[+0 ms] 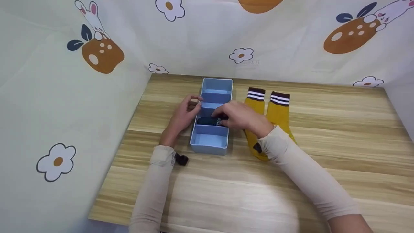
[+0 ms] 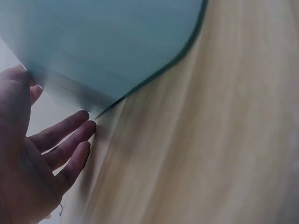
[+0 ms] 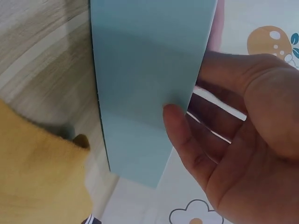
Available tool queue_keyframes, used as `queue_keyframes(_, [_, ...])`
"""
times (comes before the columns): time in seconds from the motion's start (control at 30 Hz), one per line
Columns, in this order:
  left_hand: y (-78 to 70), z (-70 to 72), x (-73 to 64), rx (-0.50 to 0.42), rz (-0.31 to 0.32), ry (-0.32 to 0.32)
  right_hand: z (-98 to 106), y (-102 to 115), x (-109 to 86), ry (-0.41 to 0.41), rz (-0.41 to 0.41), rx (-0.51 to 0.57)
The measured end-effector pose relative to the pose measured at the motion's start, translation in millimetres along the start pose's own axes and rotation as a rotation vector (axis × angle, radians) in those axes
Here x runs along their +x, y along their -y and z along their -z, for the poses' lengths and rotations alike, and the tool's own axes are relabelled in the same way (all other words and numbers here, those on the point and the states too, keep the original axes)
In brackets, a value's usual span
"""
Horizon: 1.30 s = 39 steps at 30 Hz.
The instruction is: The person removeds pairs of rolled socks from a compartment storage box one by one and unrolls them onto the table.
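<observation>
On the tabletop (image 1: 339,136), a blue divided box (image 1: 209,150) stands beside mustard socks (image 1: 278,113), the left hand (image 1: 183,116) touching the box with a relaxed grip, the right hand (image 1: 242,117) over a dark bundle (image 1: 206,121) in the second-nearest compartment (image 1: 204,112), pinching or not I can't tell.

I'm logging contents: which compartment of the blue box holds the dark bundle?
The second compartment from the near end: the right hand touches the dark bundle there; the others show none.

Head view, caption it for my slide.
Right hand on a dark bundle in a blue compartment box, left hand at its side, yellow socks alongside.
</observation>
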State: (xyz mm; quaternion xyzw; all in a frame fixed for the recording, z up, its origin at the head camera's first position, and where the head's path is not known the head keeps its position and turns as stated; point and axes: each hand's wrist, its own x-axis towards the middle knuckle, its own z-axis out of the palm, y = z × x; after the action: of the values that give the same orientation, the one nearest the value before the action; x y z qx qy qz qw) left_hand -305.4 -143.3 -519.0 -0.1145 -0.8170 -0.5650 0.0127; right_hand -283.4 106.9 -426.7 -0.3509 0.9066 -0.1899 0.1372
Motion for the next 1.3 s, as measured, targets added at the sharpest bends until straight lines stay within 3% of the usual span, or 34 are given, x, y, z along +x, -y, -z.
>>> queue_keyframes(0.37, [0.7, 3.3, -2.2, 0.018, 0.040, 0.002, -3, 4, 5.8, 0.019, 0.014, -0.032])
queue_keyframes(0.6, [0.7, 1.1, -0.8, 0.011, 0.016, -0.008, -2, 4, 11.4, 0.016, 0.017, -0.091])
queue_keyframes(0.93, [0.8, -0.8, -0.5, -0.001, 0.018, -0.011, -3, 6, 12.5, 0.078, -0.021, -0.114])
queue_keyframes(1.3, [-0.1, 0.5, -1.9, 0.034, 0.046, -0.008, -3, 2, 9.9, 0.047, -0.005, -0.157])
